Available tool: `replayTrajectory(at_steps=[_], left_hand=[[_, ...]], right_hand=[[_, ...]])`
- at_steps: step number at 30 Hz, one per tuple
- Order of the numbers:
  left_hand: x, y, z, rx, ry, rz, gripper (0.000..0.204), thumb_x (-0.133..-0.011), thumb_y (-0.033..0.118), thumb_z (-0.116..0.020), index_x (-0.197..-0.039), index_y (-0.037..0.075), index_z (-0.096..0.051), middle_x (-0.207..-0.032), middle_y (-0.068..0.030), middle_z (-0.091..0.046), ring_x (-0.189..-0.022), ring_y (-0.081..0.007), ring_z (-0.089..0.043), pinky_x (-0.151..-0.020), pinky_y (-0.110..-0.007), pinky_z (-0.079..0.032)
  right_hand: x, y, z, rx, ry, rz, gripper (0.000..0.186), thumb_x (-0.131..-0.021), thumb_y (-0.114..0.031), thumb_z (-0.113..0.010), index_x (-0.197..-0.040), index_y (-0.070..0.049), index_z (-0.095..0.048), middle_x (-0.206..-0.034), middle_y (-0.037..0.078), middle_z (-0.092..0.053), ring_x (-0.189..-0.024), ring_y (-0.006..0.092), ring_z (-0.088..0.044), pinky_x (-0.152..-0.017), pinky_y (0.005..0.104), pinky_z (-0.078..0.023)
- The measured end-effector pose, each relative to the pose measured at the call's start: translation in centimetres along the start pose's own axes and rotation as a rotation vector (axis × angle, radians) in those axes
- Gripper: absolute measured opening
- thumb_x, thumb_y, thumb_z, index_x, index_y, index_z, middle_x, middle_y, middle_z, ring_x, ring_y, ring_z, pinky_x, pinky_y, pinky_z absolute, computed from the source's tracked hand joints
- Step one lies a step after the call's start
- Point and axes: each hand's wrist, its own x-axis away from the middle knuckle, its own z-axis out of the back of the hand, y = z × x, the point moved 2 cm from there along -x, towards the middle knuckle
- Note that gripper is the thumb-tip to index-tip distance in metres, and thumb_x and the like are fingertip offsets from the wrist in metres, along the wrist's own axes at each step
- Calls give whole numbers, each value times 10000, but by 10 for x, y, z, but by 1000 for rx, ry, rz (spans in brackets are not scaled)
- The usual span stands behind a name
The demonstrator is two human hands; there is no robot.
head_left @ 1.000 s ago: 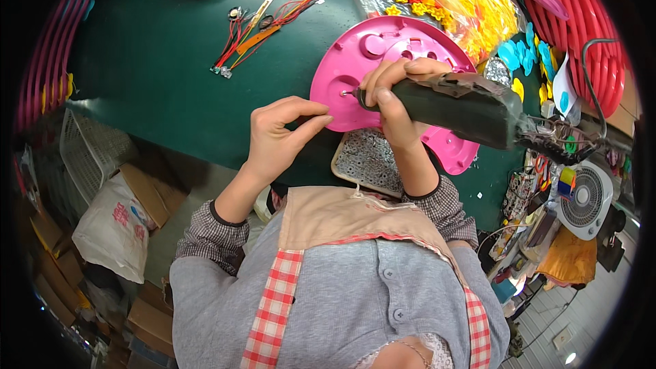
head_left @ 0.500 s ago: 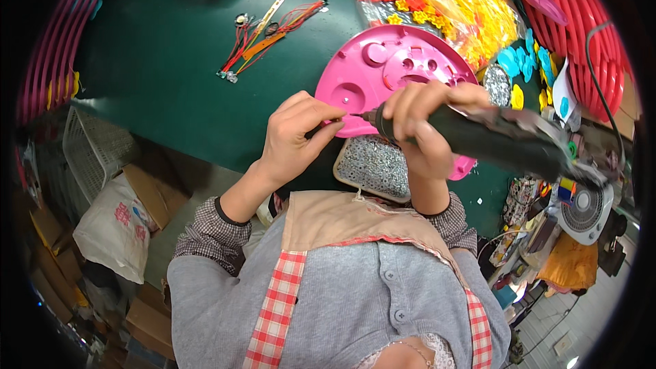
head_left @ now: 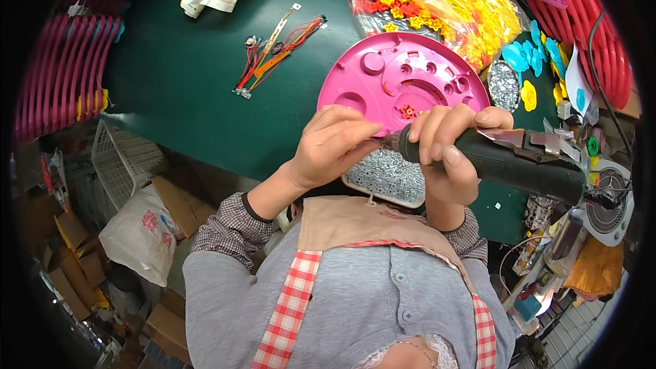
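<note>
— Because the pink shell is our landmark, we enter every item by it. Black driver, one: how do we list its lie?

— Along the shell's near side, long axis crosswise. Tip at the left end, just off the shell's near edge as we see it; rear end out past the shell's right side and a little nearer the wearer. Height of the tip over the shell: we cannot tell.

— Nearest hand to that tip?

— Left hand, at the shell's near left edge. Fingers bunched together, tips meeting the driver's nose in our view. Whether they pinch the tip, a small part or nothing, we cannot tell; the thumb is largely hidden.

— Right hand?

— By the shell's near right edge, fingers wrapped around the driver's front body, a full grasp.

— And the shell, reckoned from the fingers?

— Directly beyond both sets, lying on the worktop, hollow side up. We enter one red star piece within its near part, just beyond and to the right of the left fingertips. We judge the tip's place against those fingertips and that near edge to be the governing relation.

— Remaining stock?

— Tray of small silvery pieces, at the shell's near side, partly under the hands. Wire bundle, one, left of the shell and well apart. Clear bag of star pieces, just beyond the shell.
</note>
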Motion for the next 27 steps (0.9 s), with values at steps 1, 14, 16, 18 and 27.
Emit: replayTrajectory(at_steps=[1,14,16,18,27], left_hand=[[-10,-2,5,3,8,12,375,-718,18,-905,-1054,59,-745,-960,-89,-739,-876,-273,-701,-775,-371,-551],[-51,-127,110,-198,-136,552,115,-864,81,-801,-867,13,-709,-852,-45,-657,-748,-146,-639,-691,-309,-520],[-92,-109,140,139,-22,508,58,-913,46,-782,-954,40,-741,-904,-24,-724,-796,-72,-636,-736,-265,-526],[-139,-90,161,592,203,138,132,-1032,52,-651,-1109,-14,-735,-972,-110,-741,-907,-179,-710,-860,-320,-578],[-166,-65,125,511,-220,408,280,-1099,123,-575,-1271,-49,-713,-907,-50,-701,-775,-119,-655,-758,-235,-531]], right_hand=[[2,0,4,45,8,20,511,-904,-8,-676,-1311,-122,-388,-774,85,-585,-633,209,-594,-689,427,-554],[12,-20,41,167,123,198,499,-885,24,-607,-1337,-65,-415,-766,108,-571,-629,202,-571,-701,418,-534],[14,-21,42,163,113,201,506,-885,25,-609,-1342,-67,-414,-766,108,-571,-633,201,-572,-703,416,-533],[16,-23,43,175,121,213,510,-884,27,-608,-1345,-70,-412,-767,107,-571,-627,200,-571,-700,416,-533],[29,-44,59,239,198,273,534,-873,-1,-595,-1365,-79,-403,-765,106,-565,-605,206,-571,-681,424,-536]])
